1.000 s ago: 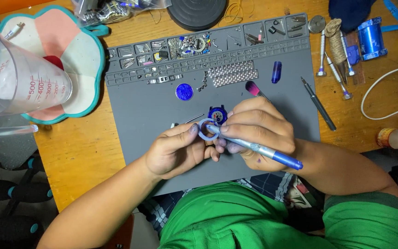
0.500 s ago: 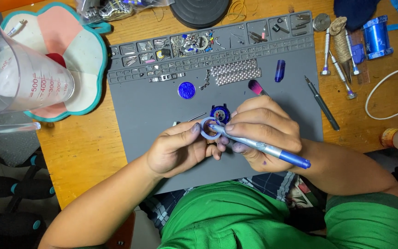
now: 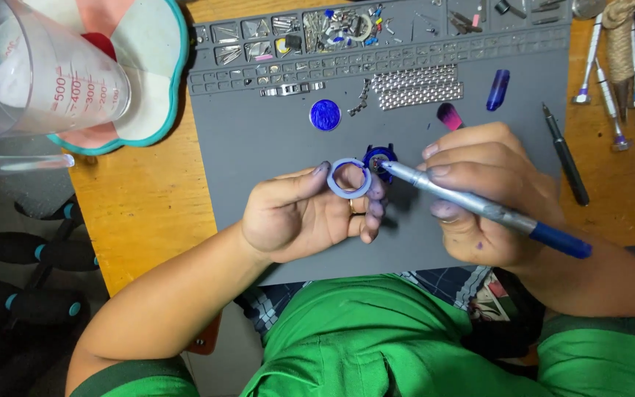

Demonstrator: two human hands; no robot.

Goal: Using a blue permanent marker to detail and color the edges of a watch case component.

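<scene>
My left hand [image 3: 304,217] pinches a pale lilac ring-shaped part [image 3: 349,179] between thumb and fingertips, over the grey work mat [image 3: 273,140]. My right hand [image 3: 486,195] grips a silver pen-like tool with a blue end [image 3: 479,209], its tip resting at the ring's right edge. Just behind the ring, a dark blue round watch case [image 3: 381,156] lies on the mat, partly hidden by the tool and fingers.
A blue disc [image 3: 325,115], metal bracelet pieces [image 3: 417,87], a blue capsule [image 3: 498,90] and a pink-black piece [image 3: 450,116] lie on the mat. Its far rim has parts compartments [image 3: 332,29]. A clear measuring jug [image 3: 38,77] stands left; screwdrivers [image 3: 611,81] and a black pen [image 3: 565,154] lie right.
The camera view has drawn closer to the hands. The ring and tool tip stay together over the mat; both hands keep their hold.
</scene>
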